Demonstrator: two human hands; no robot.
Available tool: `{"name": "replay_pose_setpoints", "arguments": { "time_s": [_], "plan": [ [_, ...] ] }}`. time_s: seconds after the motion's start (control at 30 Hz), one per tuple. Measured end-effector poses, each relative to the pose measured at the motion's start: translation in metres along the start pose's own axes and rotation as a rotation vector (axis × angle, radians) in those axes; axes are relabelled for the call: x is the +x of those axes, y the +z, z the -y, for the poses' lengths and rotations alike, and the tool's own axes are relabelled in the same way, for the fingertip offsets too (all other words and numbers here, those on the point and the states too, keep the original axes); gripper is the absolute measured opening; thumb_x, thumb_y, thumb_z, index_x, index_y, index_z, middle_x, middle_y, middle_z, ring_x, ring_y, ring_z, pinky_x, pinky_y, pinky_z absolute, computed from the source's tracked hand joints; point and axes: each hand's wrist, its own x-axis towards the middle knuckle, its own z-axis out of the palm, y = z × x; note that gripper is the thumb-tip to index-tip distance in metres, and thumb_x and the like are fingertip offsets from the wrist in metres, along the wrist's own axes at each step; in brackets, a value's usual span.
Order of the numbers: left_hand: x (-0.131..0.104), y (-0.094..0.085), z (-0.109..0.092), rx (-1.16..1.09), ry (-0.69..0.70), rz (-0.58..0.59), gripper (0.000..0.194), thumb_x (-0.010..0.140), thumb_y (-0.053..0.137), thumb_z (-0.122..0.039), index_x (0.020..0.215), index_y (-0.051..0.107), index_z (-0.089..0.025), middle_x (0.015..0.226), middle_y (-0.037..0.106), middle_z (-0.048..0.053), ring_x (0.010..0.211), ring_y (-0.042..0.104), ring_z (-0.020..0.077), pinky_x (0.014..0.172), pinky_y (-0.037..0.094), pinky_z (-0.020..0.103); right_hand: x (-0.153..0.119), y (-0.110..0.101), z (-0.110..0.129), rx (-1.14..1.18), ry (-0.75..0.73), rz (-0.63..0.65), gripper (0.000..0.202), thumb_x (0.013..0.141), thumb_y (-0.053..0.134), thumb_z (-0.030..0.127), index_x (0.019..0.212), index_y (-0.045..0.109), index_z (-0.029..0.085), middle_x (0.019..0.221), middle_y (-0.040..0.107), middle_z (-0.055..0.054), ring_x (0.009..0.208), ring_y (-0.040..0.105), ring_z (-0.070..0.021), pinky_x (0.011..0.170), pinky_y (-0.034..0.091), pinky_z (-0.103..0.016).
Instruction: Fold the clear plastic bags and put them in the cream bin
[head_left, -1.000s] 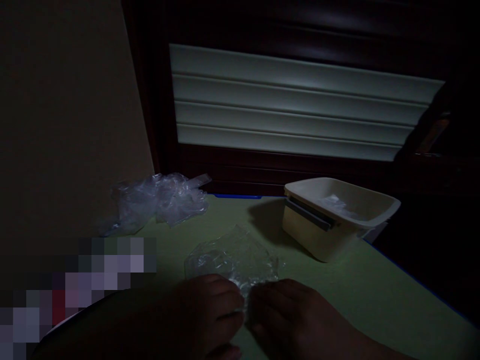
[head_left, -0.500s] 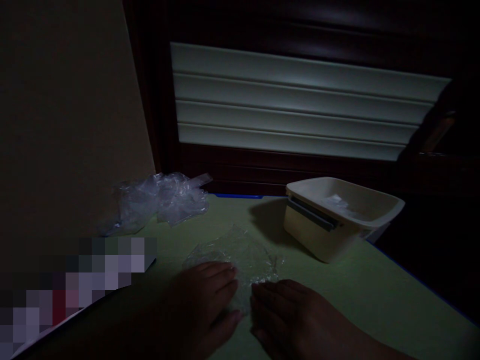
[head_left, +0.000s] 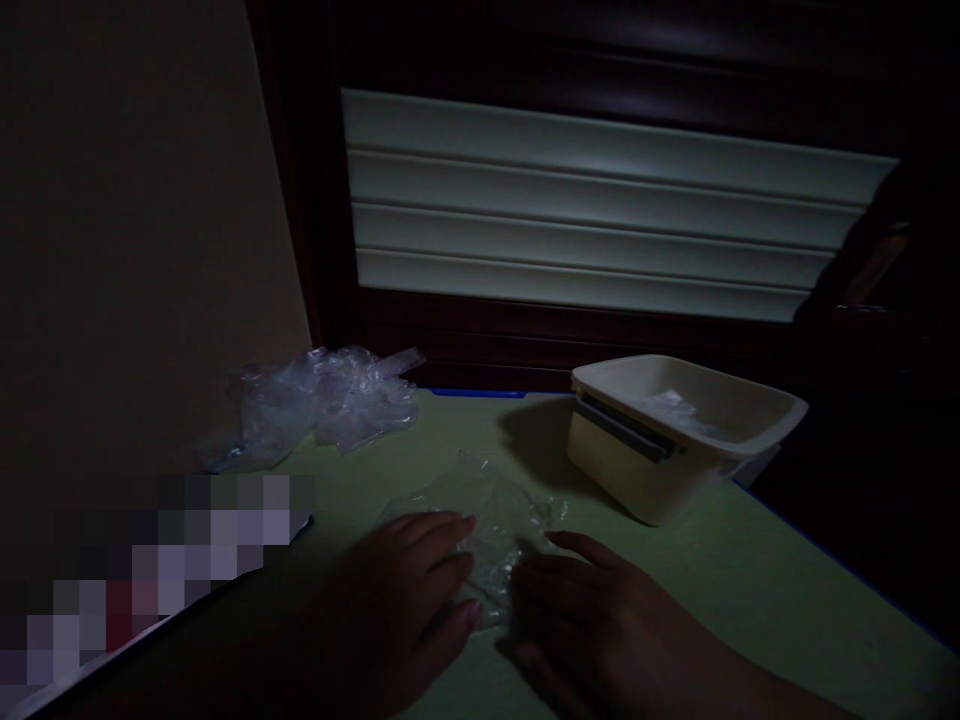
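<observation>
A clear, crinkled plastic bag (head_left: pixel 487 510) lies flat on the pale green table (head_left: pixel 675 625), in front of me. My left hand (head_left: pixel 409 595) rests on the bag's left part, its fingers spread a little and pointing right. At the bag's right edge is my right hand (head_left: pixel 589 610), palm down, with its fingers stretched out to the left and slightly apart. Neither hand is closed round the bag. The scene is dark, and the undersides of both hands are hidden.
Crumpled clear bags (head_left: pixel 337 395) are heaped at the back left by the wall. A cream bin (head_left: pixel 637 470) with a grey handle stands at the back right, with some clear plastic inside. A blurred-out flat object lies at the left. Behind the table is a slatted panel (head_left: pixel 600 210).
My right hand has shifted slightly right, and its fingers have parted. The fingers of my left hand are spread a little wider. The bag's outline has changed slightly.
</observation>
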Motion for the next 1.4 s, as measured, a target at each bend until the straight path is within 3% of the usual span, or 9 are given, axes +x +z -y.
{"name": "replay_pose_setpoints", "arguments": {
  "time_s": [0.17,0.3,0.43,0.57,0.8,0.9,1.07,1.17,1.4],
  "plan": [
    [-0.001,0.007,0.020,0.028,-0.233,-0.169,0.024,0.089,0.035,-0.018,0.097,0.058,-0.016,0.107,0.060,0.010,0.099,0.055,0.0205,0.083,0.049,0.040,0.002,-0.009,-0.005,0.099,0.049,0.045,0.022,0.084,0.043,0.014,0.083,0.065,0.019,0.079,0.066,-0.003,0.074,0.061,-0.0150,0.091,0.036,-0.039],
    [0.000,0.007,0.033,0.025,-0.331,-0.141,0.026,0.090,0.035,-0.018,0.085,0.060,-0.016,0.105,0.060,0.009,0.096,0.057,0.0193,0.082,0.049,0.038,0.003,-0.012,-0.013,0.099,0.132,-0.055,0.025,0.087,0.038,0.017,0.088,0.063,0.015,0.079,0.064,-0.006,0.071,0.056,-0.0160,0.071,0.042,-0.033],
    [0.000,0.007,0.030,0.037,-0.247,-0.032,0.031,0.090,0.032,-0.016,0.084,0.062,-0.015,0.092,0.063,0.009,0.088,0.057,0.0206,0.078,0.048,0.041,0.002,-0.011,-0.021,-0.020,0.199,-0.028,0.024,0.085,0.040,0.017,0.074,0.061,0.014,0.066,0.060,-0.006,0.060,0.052,-0.0150,0.060,0.038,-0.030],
    [-0.002,0.006,0.019,0.089,-0.177,-0.043,0.028,0.088,0.035,-0.019,0.080,0.062,-0.014,0.085,0.061,0.010,0.083,0.054,0.0237,0.073,0.046,0.045,0.001,-0.003,-0.026,-0.101,0.215,0.036,0.020,0.083,0.043,0.013,0.076,0.062,0.016,0.072,0.063,-0.006,0.067,0.056,-0.0163,0.069,0.038,-0.033],
    [0.000,-0.003,0.005,0.174,-0.149,0.059,0.017,0.080,0.047,-0.026,0.080,0.060,-0.015,0.075,0.058,0.008,0.071,0.050,0.0241,0.062,0.045,0.044,0.000,0.001,-0.037,-0.078,0.244,0.065,0.022,0.078,0.046,0.005,0.082,0.064,0.017,0.084,0.067,-0.007,0.081,0.061,-0.0180,0.080,0.040,-0.034],
    [-0.001,-0.001,0.007,0.136,-0.122,0.029,0.018,0.082,0.045,-0.024,0.085,0.060,-0.015,0.083,0.060,0.009,0.076,0.053,0.0244,0.065,0.047,0.043,0.000,-0.001,-0.040,-0.045,0.246,0.072,0.025,0.079,0.045,0.004,0.082,0.065,0.018,0.084,0.068,-0.006,0.080,0.062,-0.0176,0.081,0.041,-0.035],
    [-0.004,0.006,0.016,0.068,-0.085,-0.033,0.025,0.088,0.038,-0.019,0.099,0.059,-0.012,0.114,0.057,0.013,0.108,0.049,0.0245,0.085,0.046,0.041,0.002,-0.003,-0.037,-0.027,0.245,0.044,0.025,0.079,0.046,0.005,0.090,0.065,0.017,0.093,0.067,-0.007,0.085,0.061,-0.0195,0.080,0.043,-0.037],
    [-0.003,0.005,0.015,0.017,-0.057,0.032,0.026,0.090,0.035,-0.021,0.095,0.060,-0.013,0.106,0.060,0.012,0.099,0.054,0.0222,0.082,0.048,0.038,0.003,-0.004,-0.033,-0.018,0.230,0.027,0.024,0.079,0.048,0.006,0.093,0.064,0.017,0.099,0.066,-0.008,0.087,0.060,-0.0196,0.081,0.043,-0.037],
    [0.000,-0.005,0.007,0.035,0.002,0.108,0.027,0.087,0.038,-0.026,0.081,0.062,-0.015,0.087,0.063,0.010,0.081,0.057,0.0231,0.072,0.049,0.040,0.001,-0.001,-0.034,0.047,0.173,0.106,0.019,0.081,0.050,0.007,0.087,0.064,0.019,0.085,0.066,-0.004,0.087,0.060,-0.0181,0.083,0.041,-0.035]
  ]
}}
